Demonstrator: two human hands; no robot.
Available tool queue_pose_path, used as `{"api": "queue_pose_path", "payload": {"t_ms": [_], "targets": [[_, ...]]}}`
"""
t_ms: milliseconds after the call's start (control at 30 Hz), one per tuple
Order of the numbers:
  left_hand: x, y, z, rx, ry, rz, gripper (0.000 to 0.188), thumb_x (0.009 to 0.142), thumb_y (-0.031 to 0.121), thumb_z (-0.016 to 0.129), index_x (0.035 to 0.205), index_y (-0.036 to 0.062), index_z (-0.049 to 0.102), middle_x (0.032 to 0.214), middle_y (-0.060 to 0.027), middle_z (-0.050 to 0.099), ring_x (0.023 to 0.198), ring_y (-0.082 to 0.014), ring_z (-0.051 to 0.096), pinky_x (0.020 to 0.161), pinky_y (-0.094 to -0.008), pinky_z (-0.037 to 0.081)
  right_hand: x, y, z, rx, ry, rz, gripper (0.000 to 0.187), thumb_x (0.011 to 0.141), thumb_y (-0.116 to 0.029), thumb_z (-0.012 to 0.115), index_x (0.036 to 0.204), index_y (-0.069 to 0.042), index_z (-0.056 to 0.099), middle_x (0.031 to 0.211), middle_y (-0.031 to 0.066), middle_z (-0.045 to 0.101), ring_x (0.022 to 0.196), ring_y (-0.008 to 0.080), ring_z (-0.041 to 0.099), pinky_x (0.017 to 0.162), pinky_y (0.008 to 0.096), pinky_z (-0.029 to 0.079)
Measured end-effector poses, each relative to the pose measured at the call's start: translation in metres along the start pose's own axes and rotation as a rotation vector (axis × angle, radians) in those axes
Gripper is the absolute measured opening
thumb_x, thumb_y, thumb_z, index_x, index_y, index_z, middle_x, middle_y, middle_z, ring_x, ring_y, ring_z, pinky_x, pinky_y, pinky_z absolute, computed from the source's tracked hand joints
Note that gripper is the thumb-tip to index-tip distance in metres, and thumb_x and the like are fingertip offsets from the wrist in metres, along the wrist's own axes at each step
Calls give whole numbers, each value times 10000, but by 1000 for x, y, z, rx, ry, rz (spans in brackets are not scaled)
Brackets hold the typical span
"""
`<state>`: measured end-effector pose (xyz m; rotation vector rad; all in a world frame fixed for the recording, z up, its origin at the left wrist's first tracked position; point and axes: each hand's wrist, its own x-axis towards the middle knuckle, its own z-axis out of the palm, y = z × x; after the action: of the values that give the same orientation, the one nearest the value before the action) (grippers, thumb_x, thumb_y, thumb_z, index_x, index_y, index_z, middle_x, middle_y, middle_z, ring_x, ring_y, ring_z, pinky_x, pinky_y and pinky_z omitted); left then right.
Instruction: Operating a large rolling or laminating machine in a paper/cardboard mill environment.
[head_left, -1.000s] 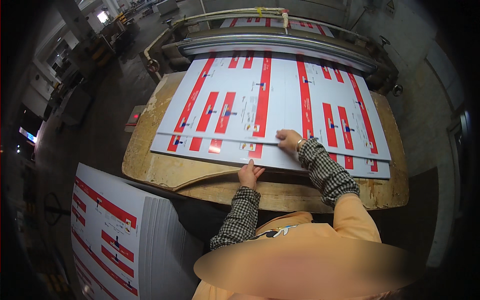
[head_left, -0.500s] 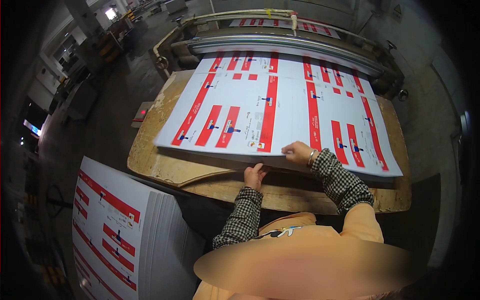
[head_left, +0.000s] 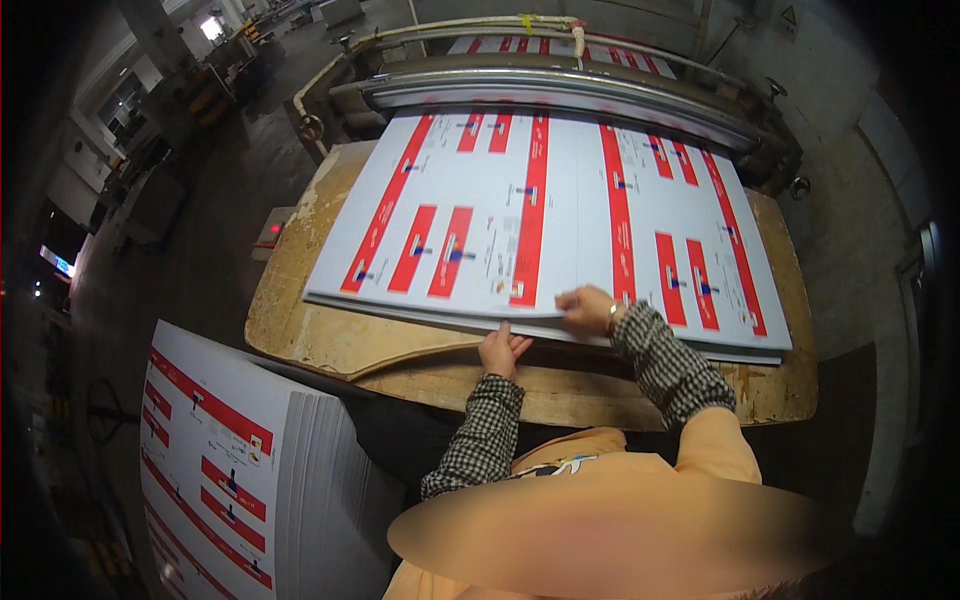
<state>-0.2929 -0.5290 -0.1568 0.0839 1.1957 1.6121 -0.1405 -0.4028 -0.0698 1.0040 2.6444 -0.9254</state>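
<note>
Worktop (head_left: 285,270): a worn wooden surface with rounded corners, set before a machine's metal roller. The top sheet (head_left: 575,220), white with red bands and small blue marks, lies across it, its far end reaching the roller (head_left: 560,88) and its near edge facing the person. Under that near edge, the rim of another sheet shows. At lower left, beside the worktop, is a stack of similar printed sheets (head_left: 215,430). Checked sleeves (head_left: 675,370) cover both forearms. The right hand (head_left: 588,308) has its fingers pinched on the top sheet's near edge; the left hand (head_left: 504,353) touches the edges below, whether gripping cannot be told. A bracelet (head_left: 614,314) rings the right wrist.
</note>
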Motion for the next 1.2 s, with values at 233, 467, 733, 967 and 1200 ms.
{"api": "queue_pose_path", "payload": {"t_ms": [233, 467, 733, 967, 1200], "targets": [[-4, 6, 9, -68, -24, 1, 201, 844, 160, 482, 884, -34, 446, 795, -100, 493, 695, -219, 554, 662, -368, 518, 32, 8, 16, -124, 260, 88, 542, 653, -324, 629, 1089, -35, 486, 1155, 165, 443, 1102, 323, 379, 899, 384, 350], [1, 1, -15, -49, -239, 18, 152, 791, 105, 550, 837, -2, 453, 837, -99, 546, 717, -177, 567, 627, -289, 498, -6, -5, 22, -298, 117, -109, 640, 618, -294, 649, 1166, -42, 433, 1223, 241, 367, 1155, 365, 331, 965, 381, 278], [25, -17, -17, 54, 6, 54, 211, 775, 18, 382, 907, -120, 469, 875, -176, 549, 769, -290, 584, 706, -410, 514, -23, -23, -27, 183, 337, -189, 232, 716, -124, 493, 904, -23, 586, 827, 163, 580, 735, 270, 588, 677, 322, 458], [-9, 10, 16, 86, 103, -40, 182, 798, 44, 419, 933, -75, 447, 860, -163, 541, 736, -268, 585, 662, -392, 526, -19, -1, 16, 159, 198, -160, 287, 686, -100, 530, 940, 26, 575, 1085, 180, 534, 991, 280, 530, 874, 294, 401], [-13, 13, 16, -65, 4, -7, 279, 822, 158, 521, 953, -66, 420, 919, -160, 485, 748, -227, 551, 617, -348, 533, 37, 16, -4, 24, 443, 88, 372, 661, -222, 607, 950, 9, 580, 974, 158, 564, 908, 276, 535, 804, 315, 418]]}}
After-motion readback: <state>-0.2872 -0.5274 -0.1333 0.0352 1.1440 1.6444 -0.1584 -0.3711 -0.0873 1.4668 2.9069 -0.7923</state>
